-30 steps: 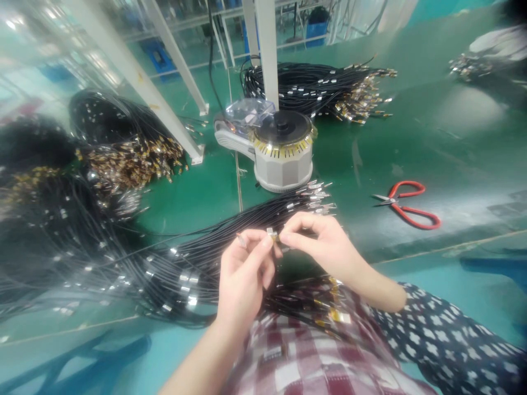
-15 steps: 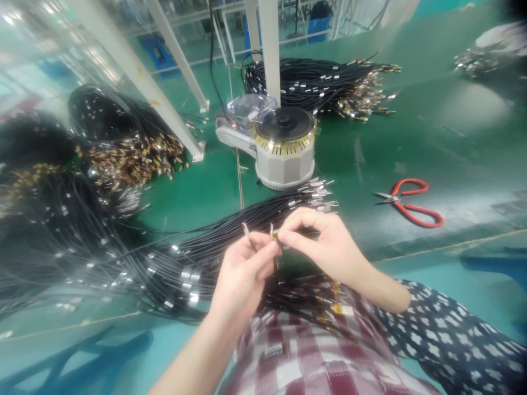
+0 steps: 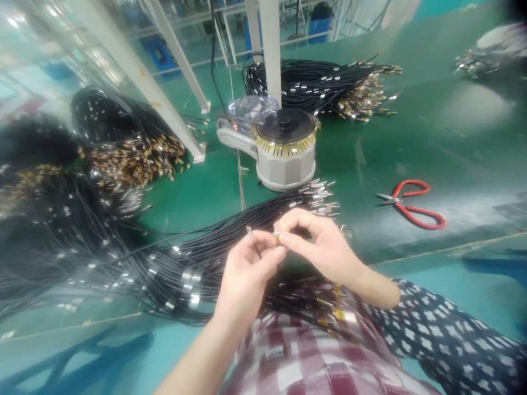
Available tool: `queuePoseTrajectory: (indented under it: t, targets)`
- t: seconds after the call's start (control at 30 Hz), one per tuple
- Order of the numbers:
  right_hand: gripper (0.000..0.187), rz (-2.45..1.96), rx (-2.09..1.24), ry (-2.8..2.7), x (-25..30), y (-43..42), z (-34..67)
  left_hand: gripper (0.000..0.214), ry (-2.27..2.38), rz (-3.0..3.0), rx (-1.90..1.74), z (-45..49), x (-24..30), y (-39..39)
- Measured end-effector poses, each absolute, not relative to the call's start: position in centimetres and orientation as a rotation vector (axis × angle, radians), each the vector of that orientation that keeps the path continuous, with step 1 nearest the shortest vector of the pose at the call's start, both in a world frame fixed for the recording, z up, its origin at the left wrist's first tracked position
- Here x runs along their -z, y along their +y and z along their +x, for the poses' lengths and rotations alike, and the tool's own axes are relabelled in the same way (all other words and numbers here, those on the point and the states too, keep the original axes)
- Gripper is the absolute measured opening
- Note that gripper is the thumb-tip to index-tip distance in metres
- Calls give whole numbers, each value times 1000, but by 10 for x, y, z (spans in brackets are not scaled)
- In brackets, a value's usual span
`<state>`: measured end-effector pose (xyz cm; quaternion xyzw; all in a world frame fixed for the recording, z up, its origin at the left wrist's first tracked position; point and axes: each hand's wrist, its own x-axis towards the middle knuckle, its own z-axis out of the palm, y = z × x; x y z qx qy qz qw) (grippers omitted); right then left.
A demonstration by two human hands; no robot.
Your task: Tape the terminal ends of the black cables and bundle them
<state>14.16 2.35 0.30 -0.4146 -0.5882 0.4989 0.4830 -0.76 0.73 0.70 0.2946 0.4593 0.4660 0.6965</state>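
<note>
My left hand (image 3: 249, 269) is closed around a thin black cable whose stripped tip (image 3: 250, 232) sticks up between the fingers. A second cable end (image 3: 276, 236), wrapped in yellow tape, stands at the fingertips where both hands meet. My right hand (image 3: 319, 241) pinches that taped end between thumb and forefinger. Behind and below the hands runs a thick bundle of black cables (image 3: 230, 227) with bare, silvery ends. More cables with yellow-taped ends (image 3: 333, 312) lie at my lap against the checked apron (image 3: 304, 362). The cable below the fingers is mostly hidden.
A round tape dispenser (image 3: 286, 159) with yellow strips around its rim stands beyond the hands. Red-handled scissors (image 3: 411, 203) lie open at the right. Cable coils (image 3: 132, 159) rest at left, another cable pile (image 3: 313, 88) at the back, near white posts (image 3: 269, 55) on the green table (image 3: 370, 148).
The left hand has shifted slightly right, and the fingertips of both hands sit closer together around the taped cable end. The right hand has moved slightly left.
</note>
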Motion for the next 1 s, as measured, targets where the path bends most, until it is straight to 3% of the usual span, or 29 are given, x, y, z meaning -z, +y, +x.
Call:
queuePoseTrajectory:
  t: [0.13,0.4,0.73,1.0]
  targets:
    - [8,-1068,-1193,-1444,-11,23,145,18,1038,688,-1046,-11,-7,7]
    - [18,-897,-1796,-1217,-2,39,157,20,887,752,-870,-13,-4,12]
    - [23,-1090,-1440,-1385,-6,51,170,22,957,768,-976,2,-4,10]
    - [25,-997,-1575,-1418,-11,54,157,18,1064,1054,-977,-4,3,9]
